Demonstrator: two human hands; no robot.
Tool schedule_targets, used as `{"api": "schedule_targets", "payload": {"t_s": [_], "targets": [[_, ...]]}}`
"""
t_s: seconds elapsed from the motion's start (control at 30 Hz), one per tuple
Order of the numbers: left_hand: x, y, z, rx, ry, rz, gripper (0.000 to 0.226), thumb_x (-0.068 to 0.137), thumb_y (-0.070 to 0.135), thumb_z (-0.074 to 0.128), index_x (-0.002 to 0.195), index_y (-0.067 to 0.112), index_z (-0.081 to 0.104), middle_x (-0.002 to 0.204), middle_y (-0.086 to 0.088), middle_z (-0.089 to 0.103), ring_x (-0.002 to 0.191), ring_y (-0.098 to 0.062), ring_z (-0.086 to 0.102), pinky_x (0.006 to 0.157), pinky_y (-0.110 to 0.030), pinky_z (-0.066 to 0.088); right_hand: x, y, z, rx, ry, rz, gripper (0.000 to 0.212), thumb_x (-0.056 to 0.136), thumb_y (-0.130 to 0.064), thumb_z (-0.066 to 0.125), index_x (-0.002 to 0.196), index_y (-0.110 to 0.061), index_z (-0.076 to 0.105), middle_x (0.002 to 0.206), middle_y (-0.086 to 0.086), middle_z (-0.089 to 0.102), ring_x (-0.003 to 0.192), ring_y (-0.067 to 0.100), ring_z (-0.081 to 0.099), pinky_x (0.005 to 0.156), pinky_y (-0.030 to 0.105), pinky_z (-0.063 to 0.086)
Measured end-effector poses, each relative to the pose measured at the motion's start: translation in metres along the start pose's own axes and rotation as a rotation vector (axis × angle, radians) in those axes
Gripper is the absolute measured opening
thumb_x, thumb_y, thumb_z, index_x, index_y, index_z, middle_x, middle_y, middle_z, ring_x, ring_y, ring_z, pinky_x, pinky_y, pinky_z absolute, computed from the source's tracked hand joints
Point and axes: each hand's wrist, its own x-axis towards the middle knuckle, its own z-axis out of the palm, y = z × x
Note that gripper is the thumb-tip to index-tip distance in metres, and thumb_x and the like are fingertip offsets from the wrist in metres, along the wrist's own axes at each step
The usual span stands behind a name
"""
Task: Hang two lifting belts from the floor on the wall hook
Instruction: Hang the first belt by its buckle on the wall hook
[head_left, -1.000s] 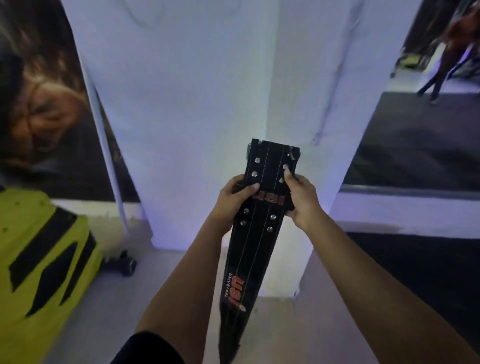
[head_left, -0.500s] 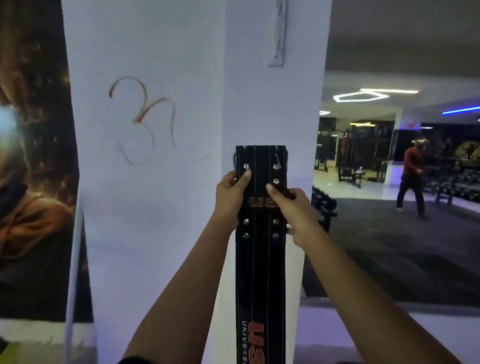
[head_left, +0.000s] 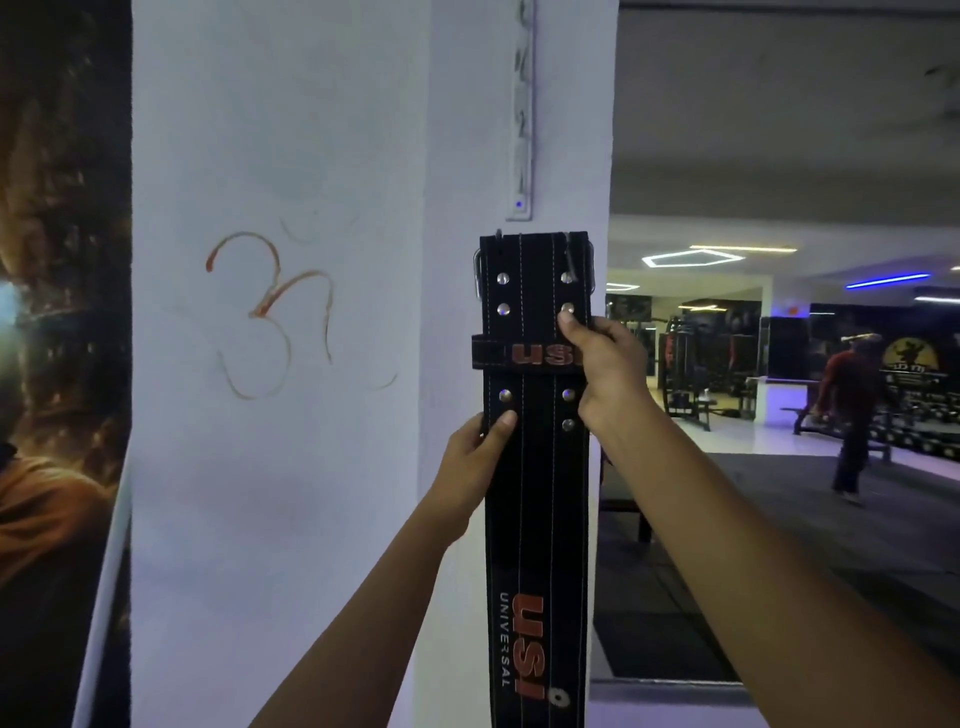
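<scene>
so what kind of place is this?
Most likely a commercial gym: weight machines and benches fill the room behind the white pillar, and both hands hold a black lifting belt.

This is a commercial gym: at 3 o'clock, past the white painted pillar (head_left: 280, 364), an open training floor holds black weight machines (head_left: 691, 358), a flat exercise bench (head_left: 831, 415) and long racks of dumbbells (head_left: 930, 410) under a hexagonal white ceiling light (head_left: 691, 257) and a blue neon strip (head_left: 885, 280). A person in a red top (head_left: 847, 415) stands on the dark rubber flooring (head_left: 779, 519) there. At 12 o'clock hangs a black stitched leather lifting belt (head_left: 535, 519) printed "USI UNIVERSAL", and at 9 o'clock a large dark wall mural (head_left: 57, 364) lines the wall.
</scene>
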Motion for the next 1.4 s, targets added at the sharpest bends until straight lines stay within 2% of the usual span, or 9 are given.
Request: {"api": "schedule_targets", "payload": {"t_s": [0.2, 0.33, 0.43, 0.53, 0.67, 0.9, 1.0, 1.17, 1.4], "targets": [[0.019, 0.021, 0.004, -0.039, 0.023, 0.049, 0.027, 0.092, 0.033, 0.055, 0.113, 0.018, 0.063, 0.107, -0.005, 0.071, 0.099, -0.018, 0.069, 0.085, -0.030, 0.056, 0.010, -0.024, 0.007, 0.047, 0.032, -0.028, 0.038, 0.076, -0.028, 0.076, 0.111, -0.017, 0.065, 0.119, 0.005, 0.065, 0.066, 0.014, 0.054, 0.065, 0.033, 0.050], [0.015, 0.009, 0.003, -0.063, -0.006, 0.006, 0.028, 0.091, 0.027, 0.056, 0.116, 0.015, 0.061, 0.107, -0.004, 0.071, 0.100, -0.018, 0.069, 0.079, -0.025, 0.056, 0.014, -0.041, 0.015, 0.055, 0.031, -0.088, 0.031, 0.077, -0.024, 0.075, 0.105, -0.016, 0.064, 0.116, 0.007, 0.066, 0.071, 0.014, 0.056, 0.052, 0.021, 0.043], [0.005, -0.009, -0.002, -0.075, -0.138, -0.090, 0.031, 0.091, 0.023, 0.057, 0.120, 0.014, 0.060, 0.109, -0.006, 0.069, 0.101, -0.022, 0.068, 0.079, -0.030, 0.056, 0.018, -0.049, 0.016, 0.057, 0.027, -0.113, 0.029, 0.077, -0.022, 0.076, 0.102, -0.014, 0.065, 0.120, 0.010, 0.066, 0.098, 0.024, 0.062, 0.062, 0.031, 0.053], [0.007, -0.009, -0.004, -0.128, -0.179, -0.121, 0.033, 0.089, 0.013, 0.059, 0.122, 0.013, 0.059, 0.110, -0.008, 0.069, 0.102, -0.025, 0.067, 0.078, -0.033, 0.057, 0.020, -0.051, 0.015, 0.056, 0.019, -0.122, 0.019, 0.077, -0.022, 0.076, 0.090, -0.016, 0.064, 0.121, 0.010, 0.066, 0.104, 0.026, 0.062, 0.067, 0.035, 0.054], [0.002, -0.017, -0.003, -0.214, -0.150, -0.136, 0.034, 0.086, 0.014, 0.063, 0.120, 0.011, 0.059, 0.115, -0.013, 0.069, 0.105, -0.030, 0.067, 0.090, -0.041, 0.054, 0.021, -0.048, 0.015, 0.057, 0.026, -0.091, 0.038, 0.075, -0.024, 0.077, 0.108, -0.010, 0.065, 0.119, 0.009, 0.067, 0.113, 0.031, 0.061, 0.086, 0.059, 0.052], [-0.008, -0.030, -0.015, -0.253, -0.258, -0.215, 0.035, 0.082, -0.006, 0.060, 0.114, 0.009, 0.062, 0.102, -0.010, 0.072, 0.098, -0.027, 0.069, 0.079, -0.034, 0.057, 0.021, -0.037, 0.011, 0.087, 0.047, -0.072, 0.017, 0.076, -0.020, 0.077, 0.085, -0.018, 0.062, 0.118, 0.010, 0.067, 0.113, 0.030, 0.060, 0.084, 0.043, 0.054], [-0.009, -0.029, -0.017, -0.236, -0.282, -0.195, 0.040, 0.083, -0.007, 0.060, 0.120, 0.006, 0.058, 0.104, -0.008, 0.071, 0.100, -0.027, 0.068, 0.083, -0.035, 0.056, 0.021, -0.040, 0.012, 0.078, 0.051, -0.091, 0.015, 0.076, -0.019, 0.076, 0.078, -0.020, 0.061, 0.113, 0.009, 0.069, 0.109, 0.028, 0.063, 0.089, 0.053, 0.054], [-0.032, -0.062, -0.023, -0.125, -0.282, -0.248, 0.028, 0.083, 0.006, 0.063, 0.110, 0.011, 0.063, 0.104, -0.008, 0.073, 0.099, -0.028, 0.069, 0.080, -0.031, 0.056, 0.014, -0.038, 0.013, 0.038, 0.040, -0.064, 0.024, 0.078, -0.022, 0.075, 0.099, -0.014, 0.066, 0.116, 0.006, 0.068, 0.112, 0.026, 0.060, 0.090, 0.058, 0.051], [-0.014, -0.051, -0.024, -0.196, -0.137, -0.201, 0.035, 0.081, 0.006, 0.067, 0.115, 0.006, 0.062, 0.105, -0.010, 0.073, 0.097, -0.028, 0.070, 0.081, -0.034, 0.057, 0.013, -0.032, 0.010, 0.032, 0.049, -0.048, 0.016, 0.080, -0.026, 0.073, 0.084, -0.018, 0.061, 0.119, 0.007, 0.065, 0.113, 0.028, 0.058, 0.088, 0.060, 0.051]]}}
